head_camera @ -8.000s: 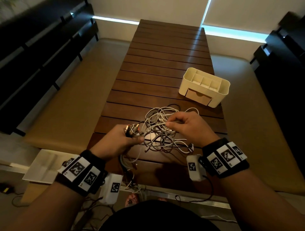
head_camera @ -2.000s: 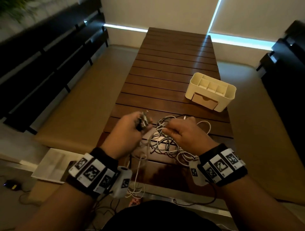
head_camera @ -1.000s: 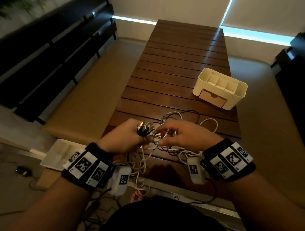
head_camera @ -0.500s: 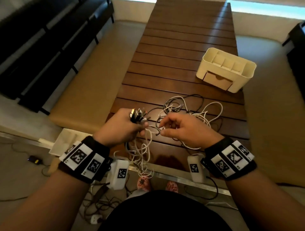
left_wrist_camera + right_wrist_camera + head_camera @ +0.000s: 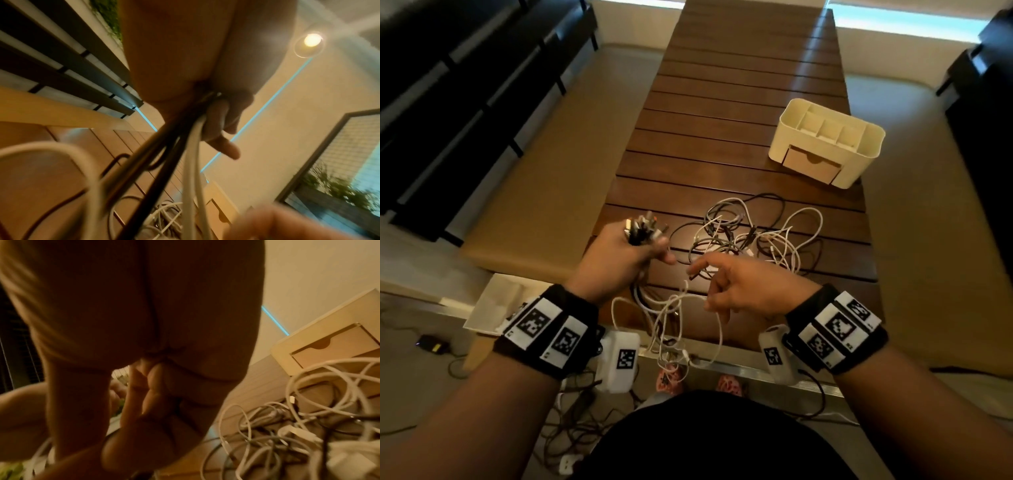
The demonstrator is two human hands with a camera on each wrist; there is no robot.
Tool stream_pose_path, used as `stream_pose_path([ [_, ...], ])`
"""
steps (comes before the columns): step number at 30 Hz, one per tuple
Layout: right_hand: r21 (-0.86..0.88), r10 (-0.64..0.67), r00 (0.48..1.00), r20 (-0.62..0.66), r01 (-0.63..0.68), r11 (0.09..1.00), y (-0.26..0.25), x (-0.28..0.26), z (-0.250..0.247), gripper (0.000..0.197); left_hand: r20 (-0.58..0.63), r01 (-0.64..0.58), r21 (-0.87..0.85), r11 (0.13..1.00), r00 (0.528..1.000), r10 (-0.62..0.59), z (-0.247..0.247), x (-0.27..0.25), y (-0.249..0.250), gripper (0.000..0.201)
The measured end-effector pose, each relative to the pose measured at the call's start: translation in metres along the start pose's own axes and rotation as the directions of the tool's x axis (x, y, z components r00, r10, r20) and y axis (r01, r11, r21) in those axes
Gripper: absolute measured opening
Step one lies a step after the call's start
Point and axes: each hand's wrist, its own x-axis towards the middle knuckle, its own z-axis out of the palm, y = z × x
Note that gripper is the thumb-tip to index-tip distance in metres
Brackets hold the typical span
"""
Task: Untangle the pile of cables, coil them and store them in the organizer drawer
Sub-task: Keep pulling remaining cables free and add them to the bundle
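Note:
A tangle of white, grey and black cables (image 5: 739,236) lies on the wooden slatted table (image 5: 739,102). My left hand (image 5: 650,246) is raised at the pile's left and grips a bundle of cable plug ends (image 5: 642,228); the cables (image 5: 191,146) hang down from its fist. My right hand (image 5: 702,274) hovers near the table's front edge. Its index finger and thumb are loosely apart, and its lower fingers curl round a white cable (image 5: 717,325) that loops off the edge. The cream organizer (image 5: 873,137) stands at the back right with its drawer (image 5: 811,164) closed.
Beige benches (image 5: 544,192) flank the table on both sides. On the floor at the left lie a white tray (image 5: 493,305) and loose cords. My feet in pink slippers (image 5: 667,377) stand by the table's metal front edge. Dark slatted furniture lines the left.
My right hand has released its index-and-thumb pinch in the tangle and drawn back towards me. The left hand keeps its grip on the plug bundle. My head has tilted down.

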Motion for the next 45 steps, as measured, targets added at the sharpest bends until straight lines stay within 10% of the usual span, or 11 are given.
stream_pose_path([
  [10,-0.367,0.445,0.814,0.373,-0.31,0.877,0.04,-0.003,0.02,0.014,-0.252,-0.053,-0.222,0.974,0.968,-0.005,-0.028,0.011,-0.012,0.01],
  [15,-0.135,0.143,0.989,-0.037,-0.147,0.98,0.017,0.002,0.008,0.022,-0.154,-0.047,-0.234,0.971,0.988,0.011,-0.006,0.008,-0.005,0.007],
  [18,0.071,-0.062,0.969,-0.239,0.081,0.994,0.001,0.012,0.005,0.045,-0.075,-0.056,-0.263,0.963,0.996,0.038,0.009,0.004,0.0,0.008],
  [26,-0.065,-0.128,0.992,-0.019,0.126,0.99,-0.007,0.019,0.013,0.02,-0.064,-0.065,-0.464,0.883,0.997,0.04,0.015,0.004,-0.001,0.01],
  [32,0.213,-0.124,0.988,-0.088,0.14,0.967,-0.026,0.01,0.001,0.088,0.101,-0.039,-0.617,0.786,0.987,0.128,0.03,-0.003,0.013,0.014],
  [36,0.397,-0.211,0.96,0.186,0.123,0.91,-0.036,0.018,0.019,0.044,0.195,-0.052,-0.631,0.774,0.955,0.222,0.033,-0.003,0.034,0.014],
  [39,0.263,-0.156,0.978,0.138,0.116,0.958,-0.033,0.022,0.02,0.013,0.16,-0.094,-0.561,0.822,0.963,0.219,0.024,0.002,0.036,0.014],
  [45,0.248,0.044,0.998,0.039,-0.053,0.967,-0.011,0.023,0.024,0.027,0.119,0.012,-0.492,0.87,0.992,0.053,0.019,0.012,0.006,0.018],
])
